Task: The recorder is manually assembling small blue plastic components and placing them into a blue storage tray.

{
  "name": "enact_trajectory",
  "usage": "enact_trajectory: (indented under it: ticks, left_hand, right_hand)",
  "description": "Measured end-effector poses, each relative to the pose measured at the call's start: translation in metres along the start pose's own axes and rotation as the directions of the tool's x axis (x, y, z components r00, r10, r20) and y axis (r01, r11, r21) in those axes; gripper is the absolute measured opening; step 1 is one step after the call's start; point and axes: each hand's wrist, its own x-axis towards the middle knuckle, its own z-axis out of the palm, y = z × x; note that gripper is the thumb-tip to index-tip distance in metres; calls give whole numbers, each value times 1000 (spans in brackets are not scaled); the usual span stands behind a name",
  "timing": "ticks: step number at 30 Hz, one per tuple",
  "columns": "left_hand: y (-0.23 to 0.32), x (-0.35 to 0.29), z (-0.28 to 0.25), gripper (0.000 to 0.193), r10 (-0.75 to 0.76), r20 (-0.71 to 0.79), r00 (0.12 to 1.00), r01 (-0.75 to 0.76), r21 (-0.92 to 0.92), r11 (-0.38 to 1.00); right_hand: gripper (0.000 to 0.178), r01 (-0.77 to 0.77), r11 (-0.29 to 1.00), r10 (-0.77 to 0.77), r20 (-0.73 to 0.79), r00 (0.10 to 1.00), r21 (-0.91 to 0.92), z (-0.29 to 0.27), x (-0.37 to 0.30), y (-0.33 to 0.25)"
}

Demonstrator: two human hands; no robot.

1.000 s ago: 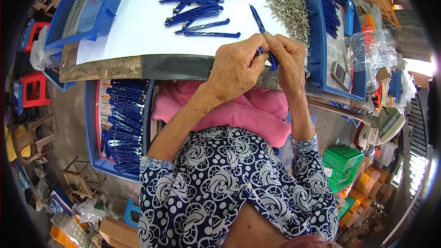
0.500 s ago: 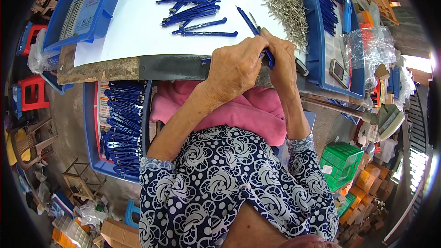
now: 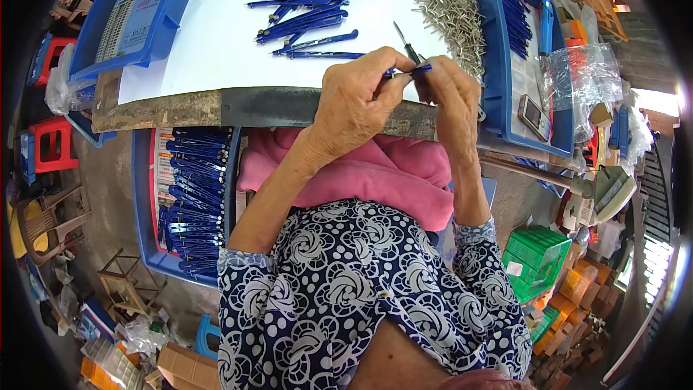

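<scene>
Over the table's near edge, my left hand (image 3: 361, 97) is closed with thumb and fingers pinched round a slim blue strip (image 3: 424, 69), whose end points toward the other hand. My right hand (image 3: 453, 97) is closed beside it, its fingertips at that end. From the right hand's fingers a thin pointed metal tool (image 3: 410, 49) with a dark base sticks up and away; its grip is hidden. Beyond the left hand lies a pile of similar blue strips (image 3: 307, 20) on a white sheet (image 3: 216, 36). A heap of small silver rivet-like pins (image 3: 453, 25) lies beyond the right hand.
A blue tray (image 3: 494, 94) at the right holds more blue strips and a mobile phone (image 3: 534, 117). Another blue tray (image 3: 160, 36) stands far left. Below the table edge, a blue bin (image 3: 148, 238) holds many blue strips. Pink cloth (image 3: 346, 173) covers my lap.
The blue strip has turned from pointing away over the sheet to lying nearly crosswise between my hands. My left hand has shifted slightly left and its fingers have re-gripped.
</scene>
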Motion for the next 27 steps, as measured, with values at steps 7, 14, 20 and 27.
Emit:
enact_trajectory:
  ticks: [7,14,20,27]
  left_hand:
    - [8,2,-5,11,-193,42,980,197,-309,931]
    - [9,2,-7,11,-297,82,951,298,-483,823]
    - [1,2,-9,9,-355,148,923,364,-634,682]
    - [0,1,-9,8,-366,208,907,399,-699,593]
  right_hand:
    - [21,55,980,-49,-36,998,192,10,-6,-8]
    - [23,71,989,-60,-89,994,130,11,-10,-9]
    - [31,244,965,-246,-11,969,-91,8,-12,-6]
    - [52,641,661,-616,206,760,-391,3,-5,1]
